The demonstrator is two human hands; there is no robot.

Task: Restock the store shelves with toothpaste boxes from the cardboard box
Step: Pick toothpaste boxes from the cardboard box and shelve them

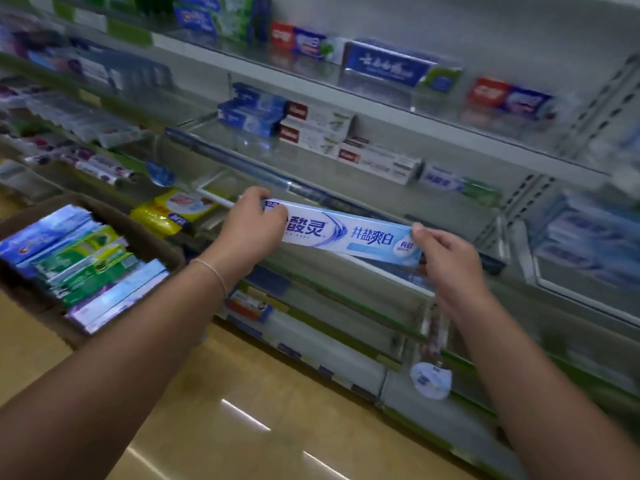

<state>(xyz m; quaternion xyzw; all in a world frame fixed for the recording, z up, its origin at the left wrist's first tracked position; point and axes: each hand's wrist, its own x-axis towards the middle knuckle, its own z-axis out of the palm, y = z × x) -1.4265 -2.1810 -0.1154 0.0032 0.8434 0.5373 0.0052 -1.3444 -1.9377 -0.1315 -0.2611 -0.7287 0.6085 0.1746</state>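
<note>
Fingers of the left hand pinch one end of the white-and-blue toothpaste box; the right hand pinches the other — the box is held level in the air in front of the shelf edge. Best to keep it level and printed face outward (the gap beside the stacked blue boxes looks free); slide it in lengthwise; the cardboard box waits at the left.

Both arms outstretched, left grip and right grip pinching.
</note>
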